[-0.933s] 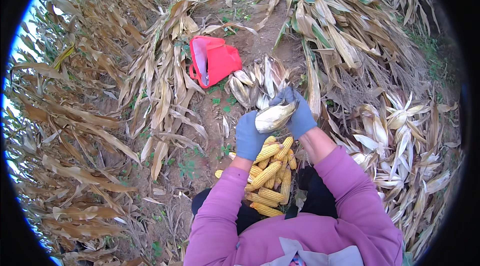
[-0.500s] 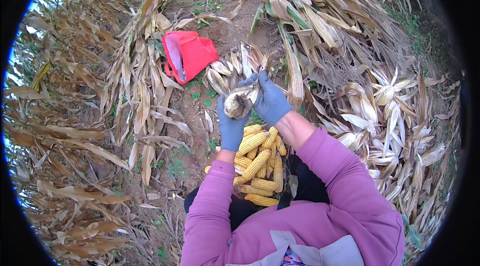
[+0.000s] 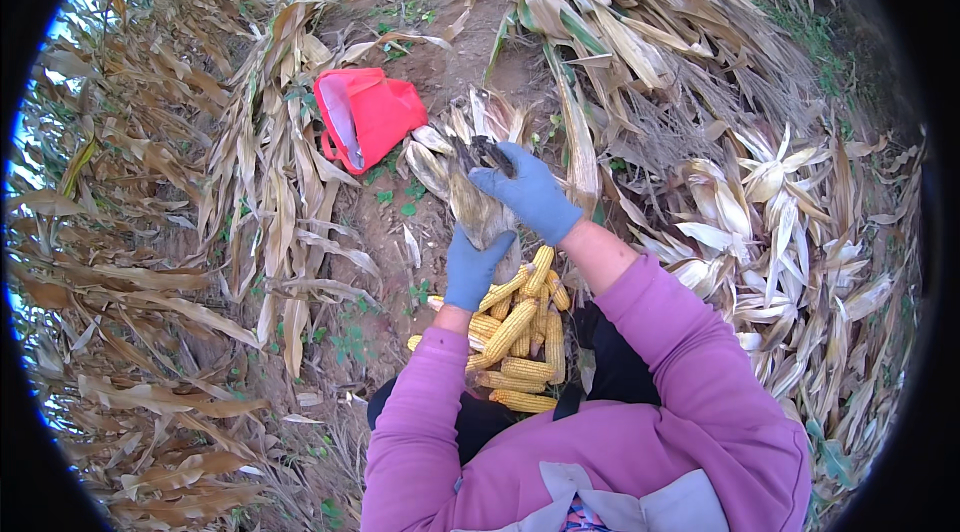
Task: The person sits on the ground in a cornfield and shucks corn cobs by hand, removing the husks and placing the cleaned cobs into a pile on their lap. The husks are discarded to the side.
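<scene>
Between my two grey-blue gloved hands is an ear of corn [image 3: 476, 207] in a dry, brownish husk, its dark tip pointing away from me. My left hand [image 3: 472, 270] is closed round the lower end of the ear. From the right, my right hand [image 3: 535, 194] grips the husk near the dark tip, fingers curled. Just beyond the ear lie several unhusked ears [image 3: 428, 169] with pale, dry husks. Below my hands, a pile of husked yellow corn cobs [image 3: 512, 332] sits on the ground between my legs.
A red bag [image 3: 375, 117] with a pale lining lies on its side at the far left of my hands. Loose husks [image 3: 775, 222] are heaped on the right. Cut dry stalks [image 3: 630, 32] cover the far right, and standing corn plants [image 3: 130, 182] line the left.
The ear has tilted from end-on to lying lengthwise, tip away from me. My left hand has come down to its lower end, and my right hand now grips near the tip.
</scene>
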`<state>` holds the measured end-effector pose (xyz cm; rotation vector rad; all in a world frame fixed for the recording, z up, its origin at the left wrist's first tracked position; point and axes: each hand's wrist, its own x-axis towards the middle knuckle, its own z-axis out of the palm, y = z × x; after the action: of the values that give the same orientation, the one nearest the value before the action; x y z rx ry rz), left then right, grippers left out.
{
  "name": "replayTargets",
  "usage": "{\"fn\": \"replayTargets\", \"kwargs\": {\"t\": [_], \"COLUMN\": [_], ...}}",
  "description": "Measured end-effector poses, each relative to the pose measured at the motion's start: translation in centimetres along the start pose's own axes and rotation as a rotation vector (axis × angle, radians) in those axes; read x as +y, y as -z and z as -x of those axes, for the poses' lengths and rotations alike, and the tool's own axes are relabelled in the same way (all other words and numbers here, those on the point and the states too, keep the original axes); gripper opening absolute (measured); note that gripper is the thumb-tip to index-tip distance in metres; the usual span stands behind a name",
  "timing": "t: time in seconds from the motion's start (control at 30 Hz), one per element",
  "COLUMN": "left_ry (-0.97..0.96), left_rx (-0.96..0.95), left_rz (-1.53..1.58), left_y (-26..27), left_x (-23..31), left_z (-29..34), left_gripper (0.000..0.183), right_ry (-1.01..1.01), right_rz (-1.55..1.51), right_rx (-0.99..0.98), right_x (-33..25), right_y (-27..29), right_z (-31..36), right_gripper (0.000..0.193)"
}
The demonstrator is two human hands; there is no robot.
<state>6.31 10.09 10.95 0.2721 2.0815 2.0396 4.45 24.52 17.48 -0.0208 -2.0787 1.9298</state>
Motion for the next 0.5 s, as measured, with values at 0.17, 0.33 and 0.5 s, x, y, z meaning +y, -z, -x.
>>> {"fn": "replayTargets", "kwargs": {"t": [0.17, 0.33, 0.5], "left_ry": [-0.022, -0.015, -0.015], "left_rx": [0.056, 0.054, 0.021], "left_rz": [-0.378, -0.493, -0.008], "left_y": [-0.3, -0.5, -1.4], "left_x": [1.6, 2.5, 0.0], "left_z": [0.5, 0.7, 0.6], "left_gripper": [0.063, 0.064, 0.058], "right_ry": [-0.08, -0.033, -0.093], "right_rz": [0.073, -0.013, -0.347], "right_rx": [0.011, 0.088, 0.245], "right_x": [0.3, 1.1, 2.0], "right_y": [1.2, 1.0, -0.5], "right_z": [0.0, 0.0, -0.3], "right_gripper": [0.036, 0.03, 0.027]}}
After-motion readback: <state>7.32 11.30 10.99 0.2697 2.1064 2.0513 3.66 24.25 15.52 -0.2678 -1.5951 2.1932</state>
